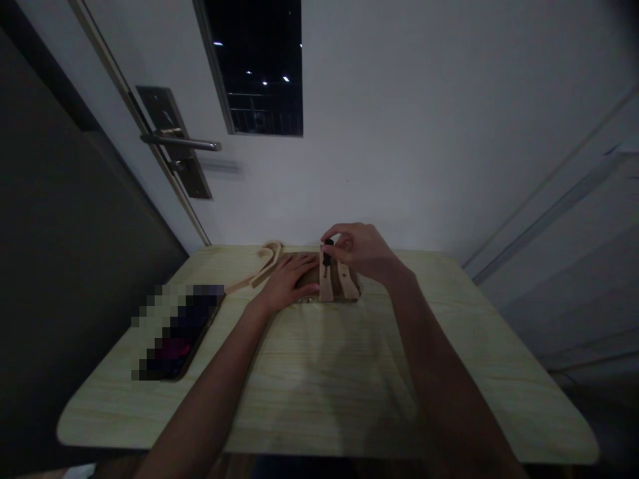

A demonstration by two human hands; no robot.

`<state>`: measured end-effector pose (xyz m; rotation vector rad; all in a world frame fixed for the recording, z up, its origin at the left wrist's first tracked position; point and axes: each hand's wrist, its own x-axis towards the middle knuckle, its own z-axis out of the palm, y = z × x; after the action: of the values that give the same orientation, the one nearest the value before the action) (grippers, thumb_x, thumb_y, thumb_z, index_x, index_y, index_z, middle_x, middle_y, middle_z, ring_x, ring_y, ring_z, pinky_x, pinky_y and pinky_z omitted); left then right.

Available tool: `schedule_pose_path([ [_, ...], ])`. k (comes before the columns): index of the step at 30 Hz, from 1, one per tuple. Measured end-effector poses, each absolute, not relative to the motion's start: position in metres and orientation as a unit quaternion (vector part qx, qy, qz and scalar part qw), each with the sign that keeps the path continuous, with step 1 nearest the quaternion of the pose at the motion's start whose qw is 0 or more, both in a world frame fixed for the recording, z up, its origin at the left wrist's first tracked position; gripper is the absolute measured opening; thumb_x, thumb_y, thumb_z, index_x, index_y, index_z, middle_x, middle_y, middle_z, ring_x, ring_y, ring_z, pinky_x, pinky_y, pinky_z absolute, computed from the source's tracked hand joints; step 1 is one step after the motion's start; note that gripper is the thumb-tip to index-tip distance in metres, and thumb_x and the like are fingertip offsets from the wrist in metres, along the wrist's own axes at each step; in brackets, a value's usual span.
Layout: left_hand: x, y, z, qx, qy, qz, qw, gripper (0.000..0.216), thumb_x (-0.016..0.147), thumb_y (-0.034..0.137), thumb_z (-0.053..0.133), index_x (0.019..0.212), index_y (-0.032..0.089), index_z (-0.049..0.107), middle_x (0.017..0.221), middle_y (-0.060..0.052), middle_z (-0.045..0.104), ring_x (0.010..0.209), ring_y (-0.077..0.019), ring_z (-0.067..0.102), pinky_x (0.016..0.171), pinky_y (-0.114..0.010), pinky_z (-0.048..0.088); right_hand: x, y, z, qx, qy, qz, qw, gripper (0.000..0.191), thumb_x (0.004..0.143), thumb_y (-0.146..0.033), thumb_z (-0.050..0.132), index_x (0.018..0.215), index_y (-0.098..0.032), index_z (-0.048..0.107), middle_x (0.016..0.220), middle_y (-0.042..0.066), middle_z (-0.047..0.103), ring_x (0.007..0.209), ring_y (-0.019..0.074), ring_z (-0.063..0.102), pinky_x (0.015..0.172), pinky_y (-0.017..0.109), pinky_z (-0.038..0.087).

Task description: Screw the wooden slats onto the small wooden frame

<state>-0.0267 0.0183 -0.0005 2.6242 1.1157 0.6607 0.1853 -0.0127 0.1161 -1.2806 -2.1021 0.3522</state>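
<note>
My right hand [357, 249] pinches the top of a small screwdriver [327, 251] with a black handle. It stands upright, its tip down at a pale wooden strip [326, 286]. My left hand [288, 281] lies flat with fingers spread on a brown wooden piece [310, 278], left of the strip. To the right of the screwdriver, below my right hand, is a curved pale wooden part [348, 283]. Another curved, hook-like wooden part [269, 259] rests just beyond my left hand, and a thin wooden stick [238, 284] reaches from it toward the left.
A phone-like dark device [192, 332], partly pixelated, lies on the left of the light wood table [309, 392]. Small shiny bits [307, 301] sit by the wooden piece's near edge. Behind the table stands a white door with a metal handle [184, 142] and a dark window [259, 73].
</note>
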Motion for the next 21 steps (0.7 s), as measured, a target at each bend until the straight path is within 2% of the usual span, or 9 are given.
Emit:
schedule_pose_path([
  [3,-0.027,0.019,-0.002,0.891,0.38,0.227,0.105,0.065,0.093,0.058,0.054,0.146,0.022,0.045,0.154,-0.012,0.044,0.146,-0.0302,0.035,0.121,-0.057,0.021,0.186,-0.01,0.115,-0.473,-0.806,0.129,0.332,0.017,0.082,-0.02,0.066,0.097,-0.019,0.073,0.077,0.001,0.069,0.072,0.0137,0.06,0.071,0.026,0.042],
  [7,-0.027,0.02,-0.002,0.892,0.376,0.229,0.101,0.064,0.093,0.058,0.053,0.145,0.022,0.045,0.153,-0.013,0.045,0.145,-0.0302,0.037,0.121,-0.058,0.02,0.187,-0.004,0.109,-0.446,-0.802,0.173,0.358,0.009,0.08,-0.024,0.067,0.087,-0.018,0.066,0.085,0.002,0.069,0.07,0.0128,0.06,0.072,0.028,0.045],
  [12,-0.027,0.02,-0.002,0.895,0.365,0.234,0.099,0.063,0.094,0.057,0.053,0.144,0.02,0.046,0.152,-0.013,0.047,0.144,-0.031,0.038,0.121,-0.059,0.022,0.184,0.004,0.095,-0.411,-0.777,0.264,0.397,0.017,0.08,-0.03,0.066,0.081,-0.019,0.053,0.078,0.0,0.063,0.07,0.0131,0.061,0.067,0.027,0.048],
  [15,-0.027,0.021,-0.002,0.896,0.365,0.236,0.095,0.063,0.093,0.057,0.054,0.144,0.02,0.047,0.151,-0.013,0.047,0.143,-0.0314,0.039,0.12,-0.058,0.023,0.181,0.006,0.092,-0.401,-0.776,0.277,0.401,0.018,0.082,-0.031,0.066,0.094,-0.019,0.06,0.068,-0.002,0.062,0.063,0.0124,0.059,0.063,0.026,0.046],
  [17,-0.026,0.021,-0.002,0.895,0.366,0.235,0.093,0.062,0.093,0.057,0.054,0.143,0.02,0.048,0.151,-0.013,0.047,0.143,-0.0315,0.039,0.12,-0.058,0.023,0.179,0.006,0.093,-0.392,-0.788,0.255,0.401,0.018,0.083,-0.028,0.064,0.099,-0.019,0.066,0.071,-0.001,0.066,0.065,0.0126,0.059,0.065,0.026,0.045],
  [21,-0.026,0.02,-0.001,0.894,0.371,0.231,0.098,0.063,0.093,0.058,0.053,0.144,0.021,0.048,0.151,-0.013,0.047,0.143,-0.0316,0.039,0.12,-0.058,0.023,0.177,0.006,0.096,-0.417,-0.802,0.176,0.39,0.012,0.085,-0.023,0.063,0.087,-0.017,0.073,0.081,0.004,0.073,0.073,0.0143,0.063,0.071,0.027,0.045],
])
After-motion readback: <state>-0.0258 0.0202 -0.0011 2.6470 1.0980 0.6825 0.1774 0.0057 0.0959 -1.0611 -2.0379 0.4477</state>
